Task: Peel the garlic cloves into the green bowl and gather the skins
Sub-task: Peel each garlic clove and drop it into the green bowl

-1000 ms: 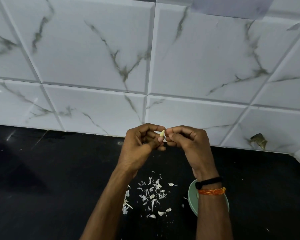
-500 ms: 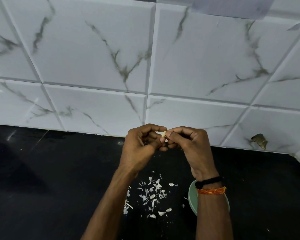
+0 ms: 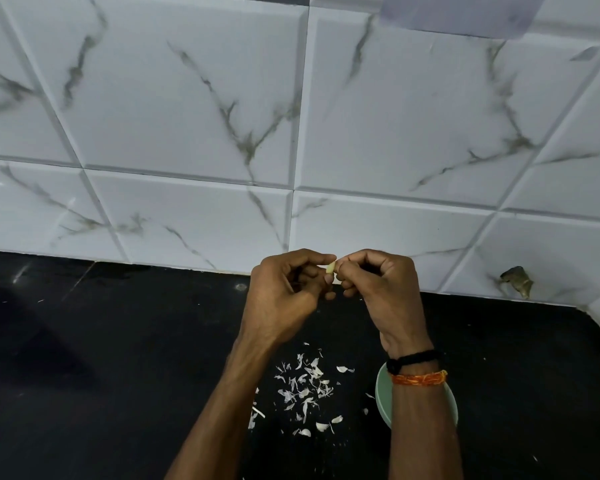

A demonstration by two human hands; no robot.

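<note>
Above the back edge of the black countertop (image 3: 118,358), in the head view, I see my left hand (image 3: 281,299) and right hand (image 3: 385,296) raised together, fingertips meeting on one small garlic clove (image 3: 330,268). Both hands pinch it with curled fingers; the clove is pale, smooth and tapered. Below them, toward the near edge, papery white skins (image 3: 305,389) lie scattered in thin, curled flakes. Just right of the skins, the round matte green bowl (image 3: 383,396) sits mostly hidden under my right forearm, which wears a black band (image 3: 413,358) and a braided orange thread (image 3: 420,378). Glossy white marble-veined tiles (image 3: 187,98) rise behind. Compared with half a second ago, the hands have barely shifted, the pinch unchanged.
</note>
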